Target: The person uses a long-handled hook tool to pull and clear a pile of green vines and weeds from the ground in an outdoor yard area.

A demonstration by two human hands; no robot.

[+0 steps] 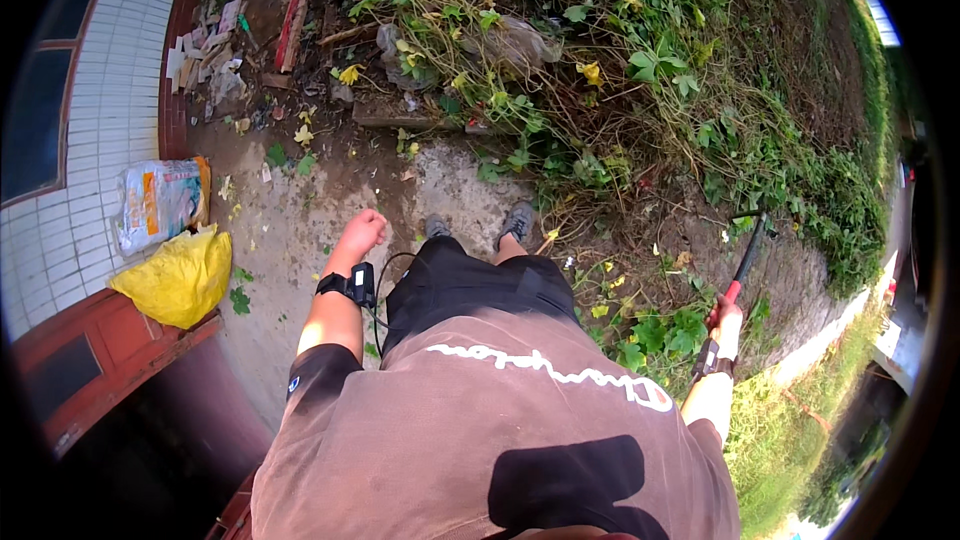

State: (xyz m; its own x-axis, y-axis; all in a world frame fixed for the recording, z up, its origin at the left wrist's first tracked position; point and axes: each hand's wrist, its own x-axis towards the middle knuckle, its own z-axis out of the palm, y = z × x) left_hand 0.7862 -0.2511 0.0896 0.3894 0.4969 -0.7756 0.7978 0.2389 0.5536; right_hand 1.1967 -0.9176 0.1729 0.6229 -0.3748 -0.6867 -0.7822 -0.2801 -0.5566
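Observation:
My right hand [724, 316] is wrapped round the red grip of a sickle-like hand tool [747, 258]. Its black shaft points away from me, and a thin dark blade or head juts left from the far end, beside the weeds. My left hand [363, 234] hangs over the concrete in front of my left hip. Its fingers are curled in and nothing shows in them. A black device is strapped to each wrist, and a cable runs from the left one toward my body. Leafy vines [665, 332] grow on the ground beside my right hand.
A heap of vines and dry stems [600, 90] covers the ground ahead and right. At the left, a yellow sack [180, 278] and a printed plastic bag [163, 202] lean by the tiled wall [120, 90]. Rubble [212, 52] and a red-edged board [298, 10] lie farther off.

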